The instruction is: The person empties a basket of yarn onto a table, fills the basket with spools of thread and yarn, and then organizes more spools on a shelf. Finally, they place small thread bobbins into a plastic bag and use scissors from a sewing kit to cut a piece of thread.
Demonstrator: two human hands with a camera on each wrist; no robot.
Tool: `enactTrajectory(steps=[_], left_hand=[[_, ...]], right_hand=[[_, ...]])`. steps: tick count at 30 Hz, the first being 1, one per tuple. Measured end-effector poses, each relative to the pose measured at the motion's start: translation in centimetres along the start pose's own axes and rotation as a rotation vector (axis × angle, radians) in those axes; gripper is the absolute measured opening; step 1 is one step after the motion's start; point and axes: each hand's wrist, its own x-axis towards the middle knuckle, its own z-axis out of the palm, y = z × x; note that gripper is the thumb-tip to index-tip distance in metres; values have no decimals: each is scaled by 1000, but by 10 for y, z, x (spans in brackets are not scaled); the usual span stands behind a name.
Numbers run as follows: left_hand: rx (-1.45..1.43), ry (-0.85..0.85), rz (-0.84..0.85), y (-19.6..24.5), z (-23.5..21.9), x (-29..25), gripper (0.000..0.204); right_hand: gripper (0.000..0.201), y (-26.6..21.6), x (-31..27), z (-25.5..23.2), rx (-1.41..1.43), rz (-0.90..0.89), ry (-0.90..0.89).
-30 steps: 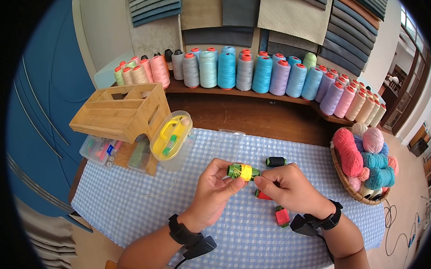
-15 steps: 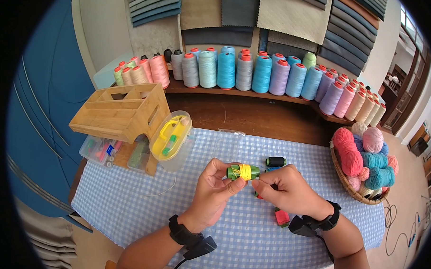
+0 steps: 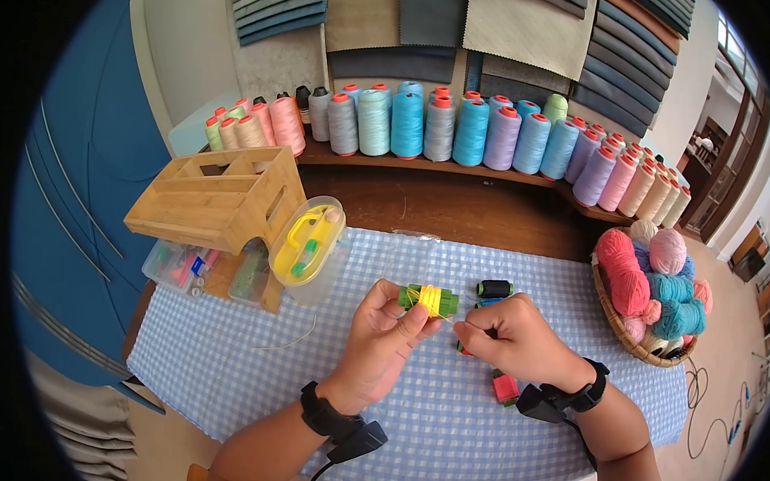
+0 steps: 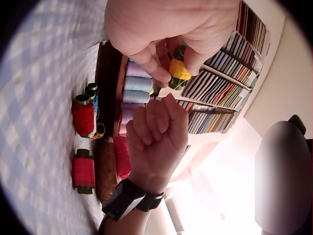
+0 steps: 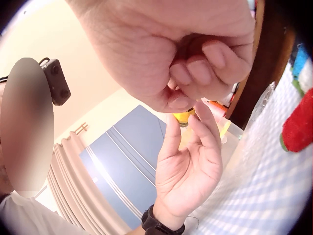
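Observation:
Between the thumb and fingers of my left hand (image 3: 374, 353) is a green spool wound with yellow thread (image 3: 430, 300). The left thumb lies against the yellow winding, and some loose strands show at the spool's left end. Just to the right, my right hand (image 3: 517, 338) has its fingers curled and pinches a thin yellow strand that runs from the spool. In the left wrist view the yellow thread (image 4: 179, 69) shows between the left fingertips, above the curled right hand (image 4: 159, 139). The right wrist view shows the left hand (image 5: 188, 178) behind the right fingers, which hide most of the spool.
On the checked cloth lie a black spool (image 3: 494, 288), a blue one partly hidden, and red spools (image 4: 84, 171). A yarn basket (image 3: 603, 305) stands at right. At left are a wooden rack (image 3: 273, 206) and a yellow-trayed box (image 3: 317, 243). Thread cones (image 3: 406, 125) line the back shelf.
The spool has shifted slightly left and turned in my left hand, the thumb now on the yellow winding. My right hand stays nearly in place, with the strand stretched a little longer between.

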Motion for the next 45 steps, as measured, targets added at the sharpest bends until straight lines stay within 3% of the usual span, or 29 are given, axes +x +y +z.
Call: enactTrajectory(steps=[16,30,36,41,45], left_hand=[[-37,21,-55,0,2,-1,23],[-23,4,-66,1,1,-1,31],[17,-39,-76,2,2,-2,39],[237,-122,-28,6,4,-3,41],[286,-94,-52,10,9,-3,41]], right_hand=[[26,-5,-2,-2,-56,-130,-7],[23,-6,-3,-7,-63,-119,4],[28,-4,-4,-7,-126,-199,32],[31,-11,-5,-9,-197,-276,19],[28,-12,-6,-7,-257,-314,2]])
